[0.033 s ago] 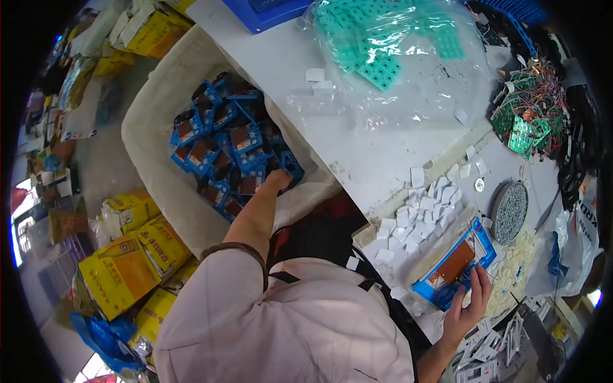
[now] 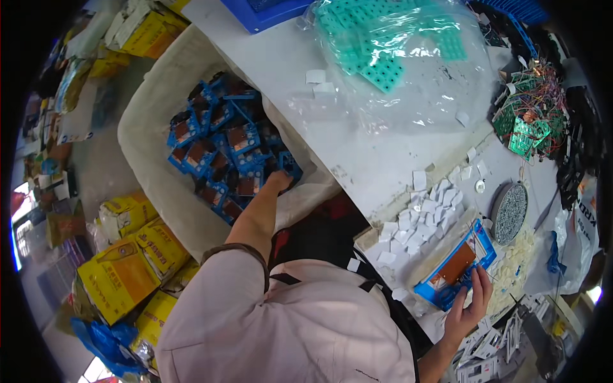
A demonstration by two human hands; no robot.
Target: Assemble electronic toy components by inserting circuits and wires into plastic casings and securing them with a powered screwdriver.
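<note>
My left hand (image 2: 279, 181) reaches down into a bin lined with pale cloth (image 2: 150, 121). It is closed at the edge of a blue plastic casing (image 2: 289, 163), and its fingertips are mostly hidden. Many similar blue casings with brown circuit boards (image 2: 242, 137) lie heaped beside it. Over on the bench, another blue casing (image 2: 486, 246) lies tilted, with a brown circuit board (image 2: 456, 265) inside and thin wires across it. My right hand (image 2: 471, 306) rests at its near right edge, thumb and fingers stretched apart, fingertips touching the blue plastic.
Small white squares (image 2: 421, 220) are piled left of the bench casing. A round grey speckled disc (image 2: 511, 214) stands beyond it. Farther back lie a clear bag of green pads (image 2: 383, 70) and tangled wired circuit boards (image 2: 530, 121). Yellow boxes (image 2: 118, 274) sit left of the bin.
The whole view has shifted very slightly. Both hands keep their places at the two casings.
</note>
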